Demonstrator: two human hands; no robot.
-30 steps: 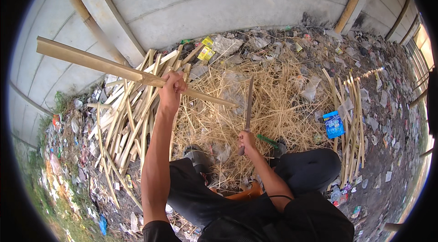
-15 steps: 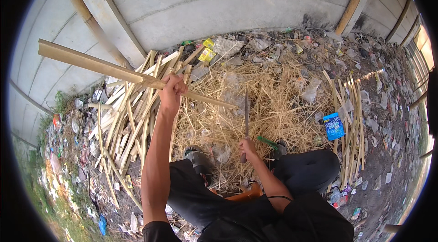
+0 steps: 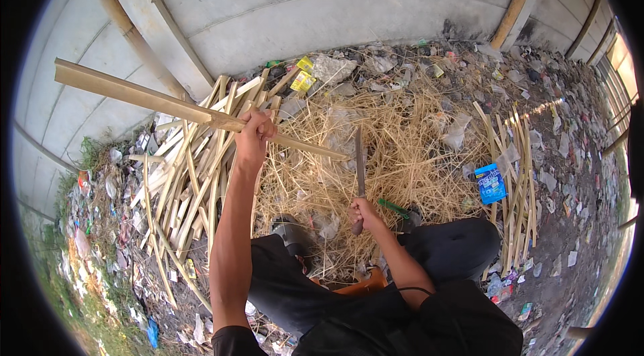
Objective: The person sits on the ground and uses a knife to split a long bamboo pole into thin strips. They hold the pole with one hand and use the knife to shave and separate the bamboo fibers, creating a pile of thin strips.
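Observation:
My left hand (image 3: 253, 136) grips a long split bamboo strip (image 3: 144, 96) near its middle and holds it raised; the strip slants from the upper left down to a tip over the straw. A long knife (image 3: 360, 166) is gripped by its handle in my right hand (image 3: 363, 214), with the blade pointing up and away, just right of the strip's lower tip. Both hands are over a heap of dry straw-like shavings (image 3: 396, 155). My knees in dark trousers are at the bottom.
A pile of split bamboo strips (image 3: 194, 175) lies left of the straw. A smaller bundle of strips (image 3: 513, 175) lies at the right beside a blue packet (image 3: 491, 183). Litter covers the ground along a grey concrete wall (image 3: 322, 7). An orange object (image 3: 359, 283) sits between my legs.
My right hand with the knife has dropped lower and closer to my knee. My left hand and the bamboo strip have stayed nearly where they were.

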